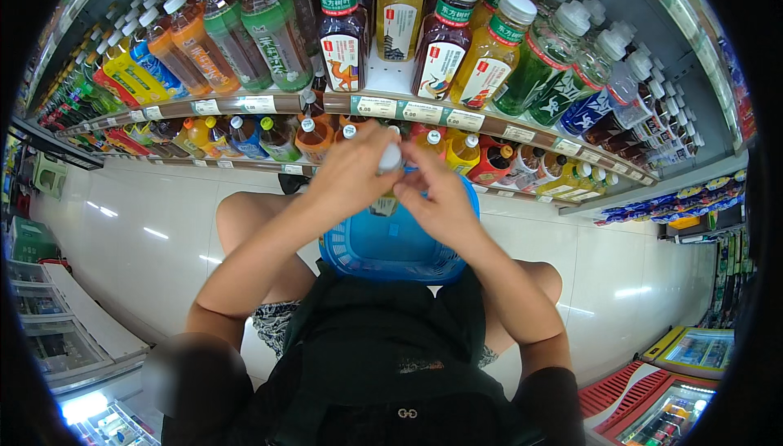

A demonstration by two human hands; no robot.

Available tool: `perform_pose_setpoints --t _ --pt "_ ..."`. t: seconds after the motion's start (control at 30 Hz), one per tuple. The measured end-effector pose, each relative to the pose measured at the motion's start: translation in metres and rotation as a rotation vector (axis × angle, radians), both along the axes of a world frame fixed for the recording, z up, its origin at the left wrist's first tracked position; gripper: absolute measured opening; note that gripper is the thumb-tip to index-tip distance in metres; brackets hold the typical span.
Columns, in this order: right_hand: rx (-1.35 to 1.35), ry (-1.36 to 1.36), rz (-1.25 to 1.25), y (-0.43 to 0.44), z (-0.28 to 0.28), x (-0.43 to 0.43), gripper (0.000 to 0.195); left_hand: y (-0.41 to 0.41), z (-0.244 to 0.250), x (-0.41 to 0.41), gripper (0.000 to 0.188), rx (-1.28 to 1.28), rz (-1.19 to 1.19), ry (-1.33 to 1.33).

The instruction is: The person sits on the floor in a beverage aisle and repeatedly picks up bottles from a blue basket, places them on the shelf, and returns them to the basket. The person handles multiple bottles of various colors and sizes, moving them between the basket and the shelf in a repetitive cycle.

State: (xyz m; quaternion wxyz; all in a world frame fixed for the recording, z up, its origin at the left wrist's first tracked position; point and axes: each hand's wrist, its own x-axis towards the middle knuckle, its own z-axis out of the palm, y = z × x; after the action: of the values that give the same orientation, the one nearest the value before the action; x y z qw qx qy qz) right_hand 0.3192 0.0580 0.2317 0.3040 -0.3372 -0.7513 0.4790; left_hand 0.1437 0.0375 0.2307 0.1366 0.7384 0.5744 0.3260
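Note:
Over the blue plastic basket [391, 250], my left hand [355, 168] grips a tea bottle [384, 206] with a white cap. Its thumb crosses the bottle just below the cap. My right hand [439, 201] is at the bottle's other side, fingers curved and apart; whether they press on it is blurred. Much of the bottle is hidden by my hands. The basket stands between my bent knees, and its visible bottom is bare. Beyond my hands on the upper shelf, a yellow tea bottle [399, 15] stands set back between two dark tea bottles [341, 30] [445, 42].
The shelf edge [404, 109] with price tags curves across in front of me. Below it runs a lower row of drink bottles [312, 140]. Pale floor tiles [153, 220] lie on both sides. Freezers stand behind me at left [92, 317] and right [660, 397].

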Motion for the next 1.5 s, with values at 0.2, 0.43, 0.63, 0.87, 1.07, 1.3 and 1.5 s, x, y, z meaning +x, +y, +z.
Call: perform_pose_setpoints --t 0.2,0.43,0.63,0.87,1.07,1.3,1.5 --pt "-0.099 -0.334 -0.065 -0.003 -0.157 -0.014 0.051 0.001 -0.145 0.006 0.033 -0.388 -0.014 0.115" --pt "-0.308 -0.492 -0.097 -0.016 -0.235 -0.031 0.051 -0.008 -0.239 0.002 0.039 -0.592 0.01 0.142" --pt "-0.391 -0.497 -0.058 -0.017 -0.252 -0.031 0.051 -0.013 -0.271 0.007 0.042 -0.651 0.073 0.116" --pt "-0.455 -0.549 -0.033 -0.008 -0.281 -0.03 0.061 -0.007 -0.304 0.009 0.035 -0.63 0.1 0.032" --pt "-0.597 -0.582 -0.012 0.008 -0.28 -0.031 0.067 0.006 -0.31 0.009 0.032 -0.641 0.155 0.025" --pt "-0.634 -0.583 0.032 0.02 -0.305 -0.033 0.071 0.017 -0.332 0.008 0.045 -0.703 0.151 0.047" --pt "-0.764 -0.571 0.06 0.021 -0.312 -0.036 0.069 0.016 -0.35 0.007 0.043 -0.769 0.194 0.089"
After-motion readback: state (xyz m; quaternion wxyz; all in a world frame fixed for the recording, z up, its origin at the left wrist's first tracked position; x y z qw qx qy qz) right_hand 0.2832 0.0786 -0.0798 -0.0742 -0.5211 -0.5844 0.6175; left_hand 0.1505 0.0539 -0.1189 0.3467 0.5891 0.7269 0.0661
